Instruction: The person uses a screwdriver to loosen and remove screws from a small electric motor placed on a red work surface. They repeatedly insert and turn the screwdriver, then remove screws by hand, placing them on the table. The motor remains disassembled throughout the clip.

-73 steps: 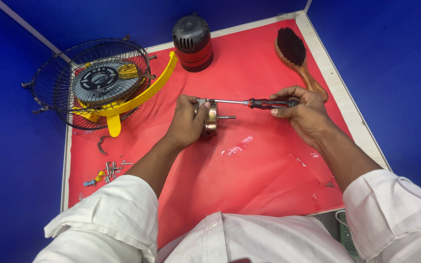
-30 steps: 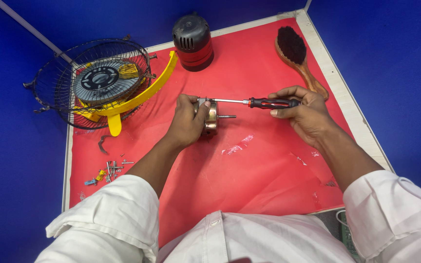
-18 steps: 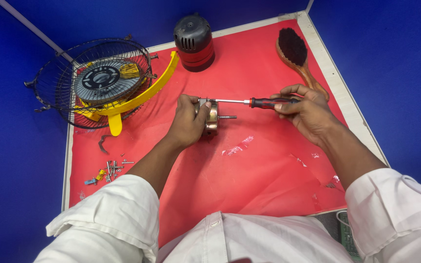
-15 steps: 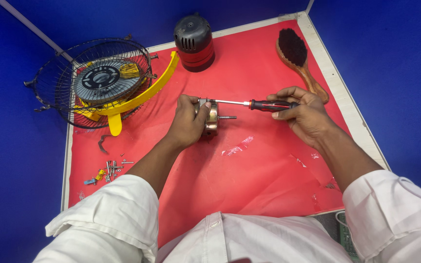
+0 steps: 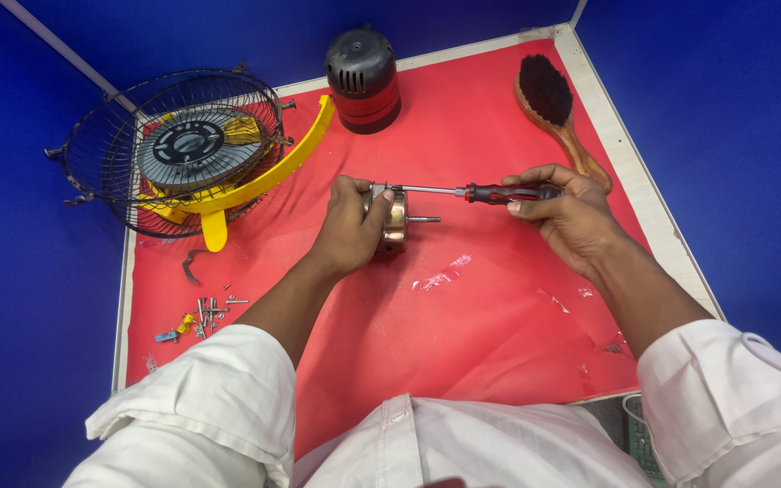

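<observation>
No packages, signs or screens are seen in the head view. One possible label is noted: a small yellow patch (image 5: 244, 128) on the grey round hub behind the wire fan guard (image 5: 174, 149), at the far left of the red mat (image 5: 463, 343). Its outline is roughly rectangular; the guard's wires cross in front of it, so its surface cannot be made out. Whether it is a sticker or a moulded yellow part cannot be told. No other labelled surface is observed.
</observation>
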